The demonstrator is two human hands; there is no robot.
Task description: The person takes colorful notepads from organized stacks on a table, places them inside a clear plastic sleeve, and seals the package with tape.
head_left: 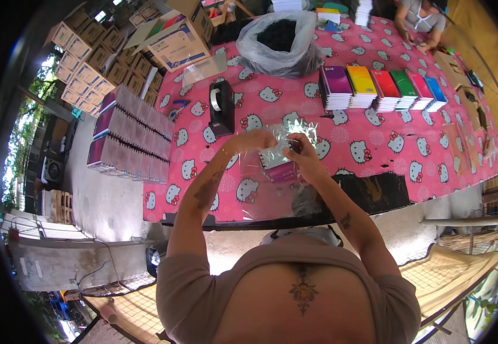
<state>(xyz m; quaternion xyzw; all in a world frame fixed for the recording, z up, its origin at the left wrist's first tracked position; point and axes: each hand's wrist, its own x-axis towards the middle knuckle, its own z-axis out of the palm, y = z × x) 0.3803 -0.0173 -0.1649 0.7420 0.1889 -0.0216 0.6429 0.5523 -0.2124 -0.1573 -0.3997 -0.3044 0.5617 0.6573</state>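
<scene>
In front of me lies a purple notebook (281, 173), or a small stack of them, in a sheet of clear plastic film (273, 153) that shines with glare. My left hand (256, 140) is closed at the film's left side, its fingers curled on the plastic. Thumb and fingers of my right hand (303, 151) pinch together at the film's right side, over the notebook. Glare and the hands partly hide the notebook's far end. Beyond my left hand stands a black tool with a silver handle (221, 108).
Spiral notebooks in several colours (363, 86) line the pink printed table (340, 152). More notebook stacks (129, 135) stand at left. A plastic bag of black coils (277, 43) and an open carton (174, 40) are farther back. A co-worker's hands (424, 45) show at far right.
</scene>
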